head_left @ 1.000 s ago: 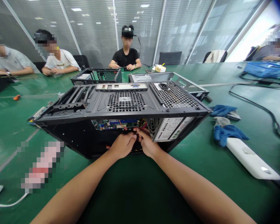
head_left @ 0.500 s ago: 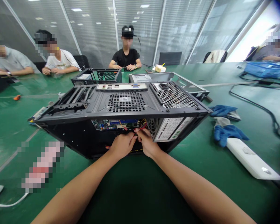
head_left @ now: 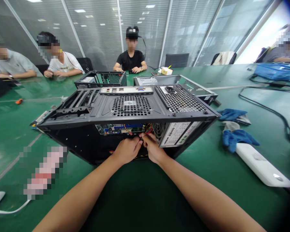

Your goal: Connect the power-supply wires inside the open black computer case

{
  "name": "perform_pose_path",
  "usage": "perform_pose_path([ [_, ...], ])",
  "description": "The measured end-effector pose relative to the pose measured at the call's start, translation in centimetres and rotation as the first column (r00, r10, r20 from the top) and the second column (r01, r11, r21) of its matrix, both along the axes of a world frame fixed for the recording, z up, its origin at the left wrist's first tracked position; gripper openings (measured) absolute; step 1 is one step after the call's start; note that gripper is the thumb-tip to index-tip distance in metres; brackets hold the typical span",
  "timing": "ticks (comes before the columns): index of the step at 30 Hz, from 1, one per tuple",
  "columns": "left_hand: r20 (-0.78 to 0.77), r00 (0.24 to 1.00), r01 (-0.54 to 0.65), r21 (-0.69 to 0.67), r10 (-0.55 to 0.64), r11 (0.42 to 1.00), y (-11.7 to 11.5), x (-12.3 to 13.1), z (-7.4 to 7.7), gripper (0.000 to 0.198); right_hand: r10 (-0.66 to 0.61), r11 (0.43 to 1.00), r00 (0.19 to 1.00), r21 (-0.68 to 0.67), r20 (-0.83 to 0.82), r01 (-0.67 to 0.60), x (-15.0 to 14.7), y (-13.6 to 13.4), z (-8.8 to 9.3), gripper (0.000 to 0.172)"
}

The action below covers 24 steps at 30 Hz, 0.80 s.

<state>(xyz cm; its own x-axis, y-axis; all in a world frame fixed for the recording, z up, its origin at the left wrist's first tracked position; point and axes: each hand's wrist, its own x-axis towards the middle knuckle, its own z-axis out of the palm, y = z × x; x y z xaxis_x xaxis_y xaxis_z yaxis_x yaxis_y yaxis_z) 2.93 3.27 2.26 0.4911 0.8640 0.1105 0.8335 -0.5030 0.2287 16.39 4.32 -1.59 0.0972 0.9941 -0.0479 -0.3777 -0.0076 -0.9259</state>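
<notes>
A black computer case [head_left: 96, 109] lies in front of me, its slotted, vented rear panel facing up and its open side toward me. My left hand [head_left: 128, 149] is at this opening, fingers closed and fingertips pinched; what they hold is hidden. Right beside it, my right hand [head_left: 151, 146] is closed around a red and black cable [head_left: 149, 130], the two hands' fingertips nearly meeting. Behind the hands shows the motherboard [head_left: 118, 129]. To the right sits the power supply [head_left: 176, 135] with its fan and white label.
Behind the case stand a second black case frame [head_left: 113, 77] and a grey metal case part [head_left: 198, 87]. Blue gloves [head_left: 239, 137] and a white power strip [head_left: 261, 164] lie at right, a blue basket [head_left: 275, 71] farther back. Several people sit around the green table [head_left: 232, 199].
The view has shifted very slightly. Both hands stay at the same spot in the case opening, fingers closed; little else differs.
</notes>
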Motion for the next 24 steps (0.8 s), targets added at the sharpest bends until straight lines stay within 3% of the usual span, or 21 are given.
perform_pose_path([
  [4, 0.02, 1.0, 0.012, 0.007, -0.012, 1.0, 0.07, -0.02, -0.41, 0.033, -0.004, 1.0, 1.0, 0.003, -0.006, 0.004, -0.01, 0.06, -0.15, 0.043],
  [16, -0.178, 0.975, -0.12, 0.095, 0.135, 0.988, -0.51, 0.74, -0.79, 0.03, -0.014, 1.0, 0.998, 0.023, 0.065, 0.012, -0.04, 0.42, -0.28, 0.045],
  [24, -0.159, 0.981, -0.101, 0.089, 0.115, 0.991, -0.51, 0.66, -0.65, 0.032, -0.005, 1.0, 0.989, 0.026, 0.148, 0.002, 0.33, 0.64, -0.82, 0.045],
])
